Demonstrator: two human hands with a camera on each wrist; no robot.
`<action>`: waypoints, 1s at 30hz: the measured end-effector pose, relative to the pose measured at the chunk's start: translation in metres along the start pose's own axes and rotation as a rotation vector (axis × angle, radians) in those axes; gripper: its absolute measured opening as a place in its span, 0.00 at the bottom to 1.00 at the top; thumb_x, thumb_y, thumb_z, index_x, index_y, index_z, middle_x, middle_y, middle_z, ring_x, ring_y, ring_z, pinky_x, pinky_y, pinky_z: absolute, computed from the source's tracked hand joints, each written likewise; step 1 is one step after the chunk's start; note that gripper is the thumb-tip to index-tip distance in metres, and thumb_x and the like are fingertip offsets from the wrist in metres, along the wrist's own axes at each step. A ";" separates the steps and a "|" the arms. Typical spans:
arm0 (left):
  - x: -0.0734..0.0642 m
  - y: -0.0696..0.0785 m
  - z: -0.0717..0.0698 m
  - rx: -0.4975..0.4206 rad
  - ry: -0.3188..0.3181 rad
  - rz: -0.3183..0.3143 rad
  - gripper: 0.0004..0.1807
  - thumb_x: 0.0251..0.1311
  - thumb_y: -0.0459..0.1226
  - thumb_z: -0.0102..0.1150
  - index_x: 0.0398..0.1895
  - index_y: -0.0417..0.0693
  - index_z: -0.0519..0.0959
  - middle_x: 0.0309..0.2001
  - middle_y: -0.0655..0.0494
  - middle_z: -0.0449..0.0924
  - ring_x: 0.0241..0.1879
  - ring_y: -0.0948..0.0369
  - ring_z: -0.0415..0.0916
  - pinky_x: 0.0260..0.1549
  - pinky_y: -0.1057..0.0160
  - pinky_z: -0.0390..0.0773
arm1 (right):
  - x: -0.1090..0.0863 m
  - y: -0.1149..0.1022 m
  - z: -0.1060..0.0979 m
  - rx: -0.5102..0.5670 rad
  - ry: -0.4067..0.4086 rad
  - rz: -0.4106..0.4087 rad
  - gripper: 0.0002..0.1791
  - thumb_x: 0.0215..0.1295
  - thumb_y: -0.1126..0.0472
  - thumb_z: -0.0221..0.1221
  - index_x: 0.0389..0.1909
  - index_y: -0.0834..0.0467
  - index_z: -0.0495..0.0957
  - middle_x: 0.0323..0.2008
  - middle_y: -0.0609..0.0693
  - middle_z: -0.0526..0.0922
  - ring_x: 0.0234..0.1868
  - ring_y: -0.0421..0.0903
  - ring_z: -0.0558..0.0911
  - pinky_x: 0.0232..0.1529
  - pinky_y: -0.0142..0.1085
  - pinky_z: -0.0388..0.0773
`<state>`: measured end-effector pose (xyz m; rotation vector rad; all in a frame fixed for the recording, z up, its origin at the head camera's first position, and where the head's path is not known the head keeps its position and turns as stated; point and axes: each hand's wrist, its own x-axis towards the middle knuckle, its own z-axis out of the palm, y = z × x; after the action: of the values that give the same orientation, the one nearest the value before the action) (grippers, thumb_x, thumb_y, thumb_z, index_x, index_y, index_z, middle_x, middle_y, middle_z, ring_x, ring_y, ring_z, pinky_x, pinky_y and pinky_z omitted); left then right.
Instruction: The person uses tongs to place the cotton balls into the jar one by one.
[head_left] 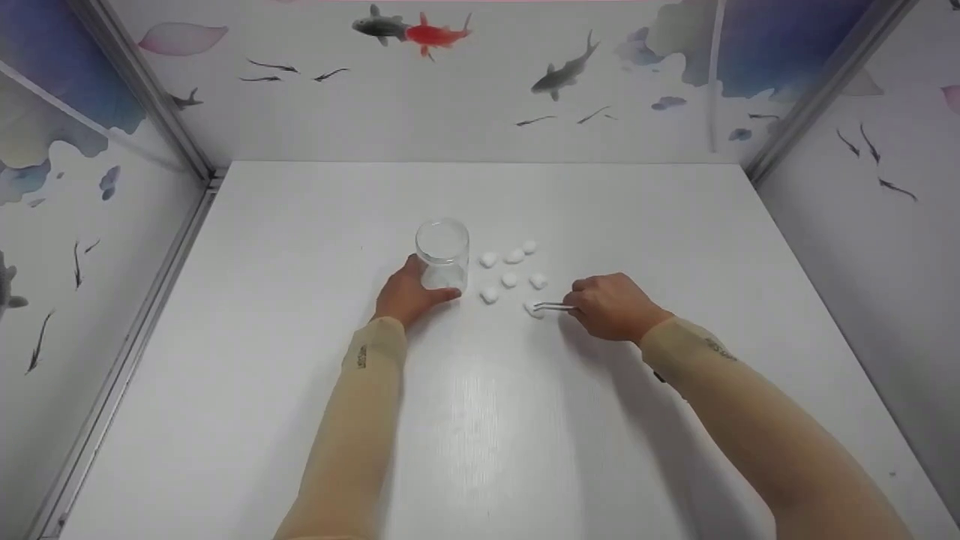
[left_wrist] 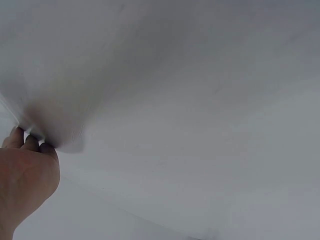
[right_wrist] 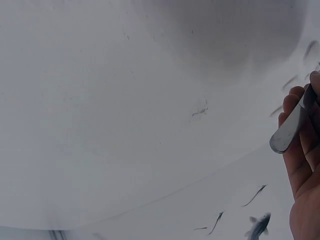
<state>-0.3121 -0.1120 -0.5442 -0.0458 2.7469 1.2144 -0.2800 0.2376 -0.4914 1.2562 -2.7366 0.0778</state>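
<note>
A clear, open-topped jar (head_left: 442,244) stands upright on the table, and my left hand (head_left: 405,294) grips its lower part, thumb across the near side. The left wrist view catches only some fingers of that left hand (left_wrist: 30,175) against the jar's edge. Metal tweezers (head_left: 556,306) are pinched in my right hand (head_left: 613,306); their tips are at a white cotton ball (head_left: 533,311). Whether the tips squeeze it is too small to tell. In the right wrist view the tweezers' (right_wrist: 289,132) broad rear end sticks out from the right hand (right_wrist: 305,175).
Several more cotton balls (head_left: 509,280) lie loosely between the jar and my right hand. The white table (head_left: 480,420) is bounded by a printed back panel (head_left: 480,105) and side panels, with fish drawn on them.
</note>
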 end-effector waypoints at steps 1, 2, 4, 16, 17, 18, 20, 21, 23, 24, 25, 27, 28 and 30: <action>0.000 0.000 0.000 -0.002 0.000 0.000 0.57 0.47 0.59 0.75 0.76 0.47 0.58 0.70 0.48 0.67 0.70 0.49 0.62 0.69 0.51 0.62 | 0.000 0.000 0.001 -0.002 0.003 -0.001 0.05 0.58 0.68 0.66 0.30 0.55 0.85 0.21 0.44 0.75 0.20 0.42 0.72 0.20 0.39 0.74; 0.000 0.000 0.000 -0.002 0.000 -0.001 0.57 0.47 0.59 0.75 0.76 0.47 0.58 0.71 0.48 0.67 0.70 0.50 0.62 0.69 0.51 0.62 | 0.000 0.001 0.001 -0.006 0.005 -0.002 0.05 0.58 0.68 0.66 0.30 0.55 0.85 0.21 0.45 0.75 0.19 0.42 0.72 0.19 0.39 0.74; 0.000 0.000 0.000 -0.001 -0.003 -0.001 0.57 0.47 0.59 0.75 0.76 0.47 0.58 0.71 0.48 0.66 0.70 0.50 0.62 0.69 0.52 0.62 | 0.000 0.002 0.002 -0.012 0.004 -0.001 0.05 0.58 0.68 0.66 0.29 0.55 0.85 0.21 0.45 0.75 0.19 0.42 0.72 0.19 0.39 0.74; 0.001 0.002 0.000 0.005 -0.005 0.002 0.57 0.47 0.60 0.75 0.76 0.48 0.58 0.72 0.50 0.65 0.71 0.51 0.61 0.69 0.53 0.61 | 0.004 0.002 0.005 -0.010 0.050 0.015 0.07 0.59 0.70 0.64 0.26 0.56 0.86 0.20 0.46 0.77 0.18 0.42 0.72 0.18 0.39 0.75; 0.001 0.002 -0.001 0.005 -0.004 0.002 0.57 0.48 0.60 0.75 0.76 0.48 0.58 0.71 0.50 0.66 0.71 0.51 0.61 0.69 0.53 0.61 | 0.004 0.003 0.005 -0.010 0.063 0.011 0.07 0.59 0.70 0.64 0.26 0.56 0.86 0.20 0.46 0.77 0.18 0.42 0.73 0.17 0.39 0.75; 0.001 0.003 -0.001 0.002 -0.004 0.003 0.56 0.48 0.59 0.75 0.76 0.48 0.58 0.71 0.50 0.66 0.70 0.51 0.62 0.69 0.53 0.62 | 0.005 0.004 0.004 -0.010 0.077 0.008 0.07 0.59 0.70 0.64 0.26 0.56 0.86 0.20 0.46 0.77 0.18 0.43 0.74 0.17 0.39 0.75; 0.000 0.003 -0.001 -0.001 -0.003 0.001 0.56 0.48 0.59 0.75 0.76 0.49 0.58 0.71 0.51 0.66 0.70 0.51 0.62 0.69 0.53 0.62 | 0.004 0.006 0.001 -0.011 0.100 0.004 0.08 0.58 0.71 0.64 0.26 0.56 0.86 0.20 0.46 0.78 0.19 0.44 0.76 0.18 0.40 0.76; 0.000 0.003 -0.001 -0.003 -0.004 -0.001 0.56 0.48 0.59 0.75 0.76 0.49 0.58 0.71 0.51 0.66 0.70 0.52 0.62 0.69 0.54 0.62 | 0.004 0.007 0.000 -0.010 0.110 0.004 0.08 0.58 0.71 0.64 0.26 0.56 0.86 0.21 0.46 0.78 0.20 0.44 0.77 0.18 0.40 0.77; -0.001 0.004 -0.002 -0.007 -0.006 -0.009 0.56 0.47 0.59 0.75 0.76 0.49 0.58 0.71 0.51 0.67 0.70 0.52 0.62 0.69 0.53 0.62 | 0.004 0.010 -0.003 -0.008 0.122 0.008 0.08 0.58 0.71 0.63 0.26 0.56 0.86 0.21 0.46 0.78 0.20 0.45 0.78 0.18 0.40 0.77; -0.002 0.004 -0.002 -0.008 -0.010 -0.013 0.56 0.47 0.59 0.75 0.76 0.49 0.58 0.71 0.50 0.67 0.70 0.51 0.62 0.69 0.53 0.62 | 0.004 0.011 -0.004 -0.009 0.125 0.011 0.08 0.59 0.71 0.63 0.26 0.56 0.86 0.21 0.46 0.78 0.20 0.45 0.78 0.18 0.41 0.77; -0.002 0.004 -0.003 -0.007 -0.013 -0.016 0.56 0.47 0.60 0.75 0.76 0.49 0.58 0.71 0.50 0.67 0.70 0.51 0.62 0.69 0.53 0.62 | 0.004 0.012 -0.005 -0.011 0.128 0.013 0.08 0.59 0.71 0.63 0.26 0.57 0.86 0.21 0.46 0.78 0.21 0.45 0.79 0.18 0.41 0.77; -0.003 0.004 -0.003 -0.006 -0.017 -0.020 0.57 0.47 0.60 0.75 0.76 0.48 0.58 0.71 0.49 0.67 0.70 0.50 0.62 0.69 0.52 0.62 | 0.005 0.014 -0.008 -0.016 0.130 0.020 0.07 0.60 0.70 0.63 0.27 0.57 0.87 0.21 0.47 0.79 0.21 0.45 0.79 0.19 0.41 0.78; -0.003 0.004 -0.004 -0.006 -0.019 -0.022 0.57 0.47 0.60 0.75 0.76 0.48 0.57 0.71 0.49 0.66 0.70 0.50 0.62 0.69 0.52 0.62 | 0.006 0.015 -0.010 -0.019 0.131 0.023 0.07 0.60 0.70 0.63 0.28 0.57 0.87 0.22 0.47 0.79 0.21 0.45 0.79 0.19 0.41 0.79; -0.004 0.004 -0.003 -0.003 -0.022 -0.025 0.58 0.47 0.60 0.75 0.77 0.48 0.56 0.71 0.48 0.65 0.71 0.49 0.61 0.69 0.52 0.61 | 0.009 0.015 -0.014 -0.026 0.133 0.023 0.07 0.60 0.70 0.63 0.29 0.57 0.87 0.23 0.47 0.80 0.21 0.45 0.80 0.20 0.41 0.79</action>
<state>-0.3092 -0.1118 -0.5384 -0.0669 2.7173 1.2052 -0.2964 0.2422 -0.4764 1.1690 -2.6304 0.1224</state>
